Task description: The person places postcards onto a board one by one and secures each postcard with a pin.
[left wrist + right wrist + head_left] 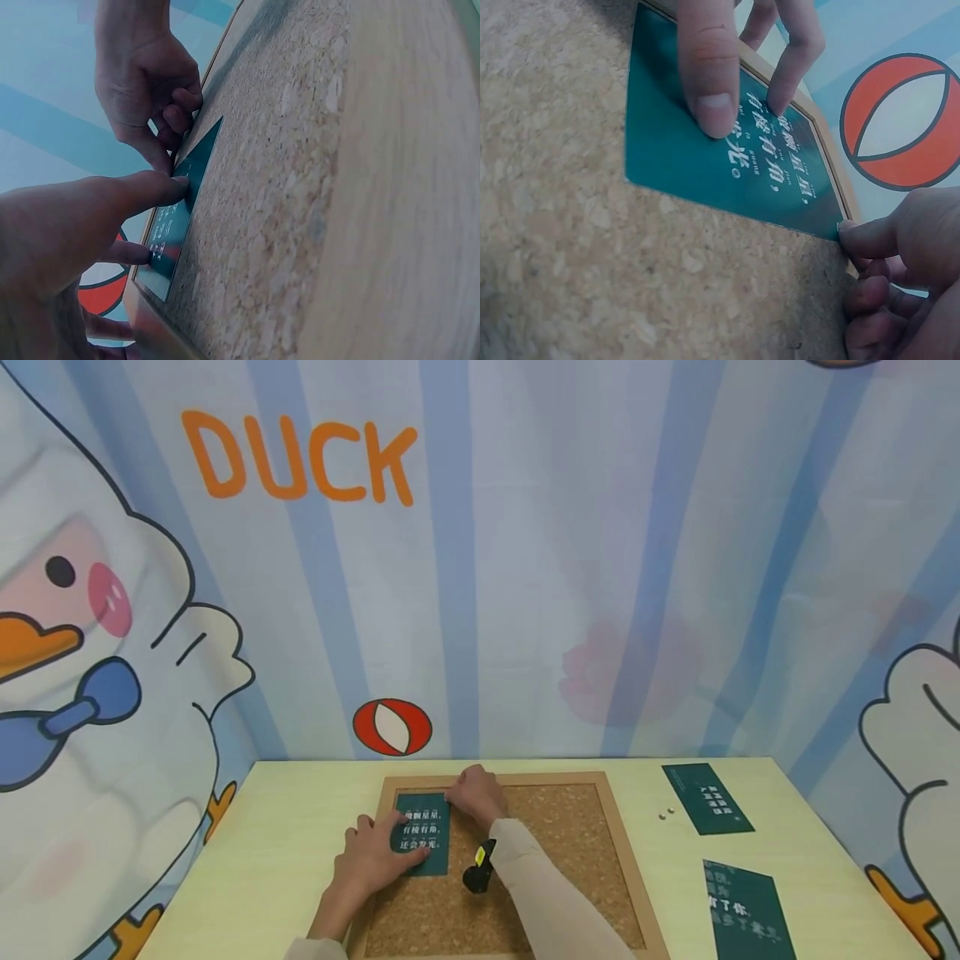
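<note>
A dark green card with white lettering lies flat on the upper left of a wood-framed corkboard. My left hand spreads over its left side, thumb and fingertips pressing the card down. At the card's upper right corner is my right hand, fingers curled in and the thumb pressing on that corner, seen closely in the right wrist view. I cannot tell if something small sits under that thumb tip. Both hands also show in the left wrist view, close together at the card.
To the right of the board, two more green cards lie on the pale yellow table. Several tiny shiny pieces lie beside the farther one. A duck-printed curtain hangs behind. A black device is on the right wrist.
</note>
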`<action>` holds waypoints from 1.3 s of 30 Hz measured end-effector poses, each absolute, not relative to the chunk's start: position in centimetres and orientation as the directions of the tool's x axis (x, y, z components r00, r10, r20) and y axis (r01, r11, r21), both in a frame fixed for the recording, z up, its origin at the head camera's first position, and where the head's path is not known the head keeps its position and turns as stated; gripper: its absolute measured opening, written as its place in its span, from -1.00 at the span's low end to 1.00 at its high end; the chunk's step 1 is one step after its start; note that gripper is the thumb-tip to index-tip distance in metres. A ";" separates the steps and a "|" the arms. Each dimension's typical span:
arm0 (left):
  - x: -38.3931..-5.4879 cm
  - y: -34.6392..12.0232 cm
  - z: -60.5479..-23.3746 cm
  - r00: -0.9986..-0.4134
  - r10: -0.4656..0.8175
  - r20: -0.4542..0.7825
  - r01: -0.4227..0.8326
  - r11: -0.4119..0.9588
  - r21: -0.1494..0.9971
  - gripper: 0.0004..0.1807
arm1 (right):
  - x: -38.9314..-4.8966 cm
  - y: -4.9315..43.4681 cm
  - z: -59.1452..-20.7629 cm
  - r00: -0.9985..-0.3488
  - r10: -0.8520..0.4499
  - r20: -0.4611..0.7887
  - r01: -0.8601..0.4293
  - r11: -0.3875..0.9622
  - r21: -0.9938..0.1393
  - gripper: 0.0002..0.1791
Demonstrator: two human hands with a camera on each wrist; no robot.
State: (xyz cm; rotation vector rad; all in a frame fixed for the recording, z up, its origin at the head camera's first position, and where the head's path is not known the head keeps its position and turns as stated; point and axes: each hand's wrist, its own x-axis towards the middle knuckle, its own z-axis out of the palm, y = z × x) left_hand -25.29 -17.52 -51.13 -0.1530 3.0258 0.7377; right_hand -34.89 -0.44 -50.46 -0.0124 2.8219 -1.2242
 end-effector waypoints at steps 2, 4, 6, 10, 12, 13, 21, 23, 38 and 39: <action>-25.3 -17.6 -51.3 -0.994 -0.096 -0.048 -0.107 0.880 0.462 -0.12 | -34.8 -0.3 -50.8 -0.998 -0.048 -0.042 -0.002 0.680 -0.733 -0.57; -25.3 -17.6 -51.4 -0.994 -0.103 -0.048 -0.114 0.878 0.464 -0.12 | -34.8 0.0 -51.1 -0.998 -0.061 -0.020 -0.026 0.662 -0.749 -0.62; -25.3 -17.6 -51.5 -0.993 -0.104 -0.047 -0.114 0.876 0.469 -0.12 | -34.9 0.2 -51.4 -0.997 -0.077 0.000 -0.049 0.632 -0.774 -0.66; -25.5 -17.6 -51.5 -0.993 -0.106 -0.053 -0.118 0.873 0.474 -0.11 | -35.1 0.8 -51.9 -0.993 -0.119 0.009 -0.071 0.529 -0.846 -0.74; -25.5 -17.6 -51.4 -0.993 -0.104 -0.055 -0.117 0.874 0.471 -0.10 | -35.1 1.1 -51.9 -0.990 -0.139 -0.008 -0.061 0.482 -0.874 -0.77; -25.6 -17.6 -51.4 -0.993 -0.106 -0.059 -0.121 0.874 0.471 -0.10 | -35.1 1.3 -51.9 -0.989 -0.146 -0.018 -0.052 0.464 -0.884 -0.78; -25.7 -17.6 -51.4 -0.991 -0.107 -0.083 -0.133 0.873 0.469 -0.09 | -35.0 2.3 -51.3 -0.975 -0.207 -0.075 -0.020 0.422 -0.906 -0.79; -25.7 -17.6 -51.4 -0.990 -0.108 -0.087 -0.136 0.871 0.473 -0.09 | -34.9 2.7 -50.9 -0.971 -0.226 -0.081 -0.021 0.415 -0.909 -0.78; -25.6 -17.6 -51.4 -0.992 -0.106 -0.071 -0.127 0.868 0.479 -0.10 | -32.9 7.9 -44.8 -0.965 -0.258 0.053 -0.182 0.507 -0.843 -0.59; -25.7 -17.6 -51.4 -0.992 -0.105 -0.068 -0.125 0.868 0.480 -0.09 | -32.7 8.5 -44.3 -0.964 -0.259 0.067 -0.196 0.510 -0.838 -0.59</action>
